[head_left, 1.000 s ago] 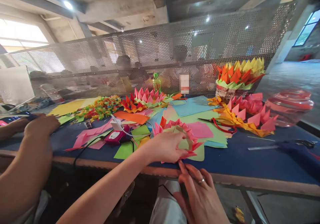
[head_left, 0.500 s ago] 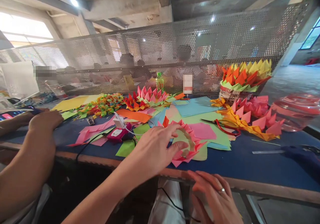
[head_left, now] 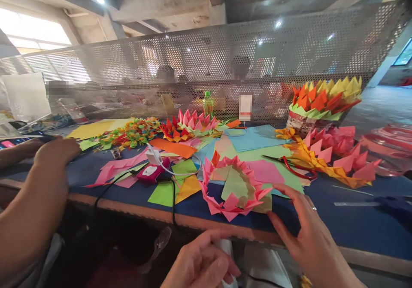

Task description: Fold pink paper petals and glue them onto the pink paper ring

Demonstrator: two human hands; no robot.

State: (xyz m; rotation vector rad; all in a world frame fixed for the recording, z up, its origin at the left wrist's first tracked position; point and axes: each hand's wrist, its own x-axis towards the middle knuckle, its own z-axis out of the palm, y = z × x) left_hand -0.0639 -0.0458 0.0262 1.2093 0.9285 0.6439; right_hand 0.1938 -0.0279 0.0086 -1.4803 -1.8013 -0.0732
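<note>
A ring of folded pink paper petals point(head_left: 230, 206) lies near the table's front edge, with one orange piece at its back left. At its right side is my right hand point(head_left: 309, 228), thumb and fingers spread and nothing in its grasp; I cannot tell whether a fingertip touches the ring or the paper. My left hand point(head_left: 206, 260) hovers below the table edge over my lap, fingers loosely bent and apart, holding nothing. Inside and under the ring show green paper point(head_left: 234, 183) and the blue table top.
Red-handled scissors point(head_left: 298, 170) lie right of the ring, before orange and pink folded strips point(head_left: 325, 159). A layered paper flower basket point(head_left: 317, 107) stands behind. Left are a purple box point(head_left: 151, 173) with cables and paper scraps point(head_left: 131, 135). A co-worker's arms point(head_left: 48, 172) rest far left.
My left hand has left the pink ring and dropped below the table edge. My right hand has risen from there to the ring's right side. The ring now shows whole.
</note>
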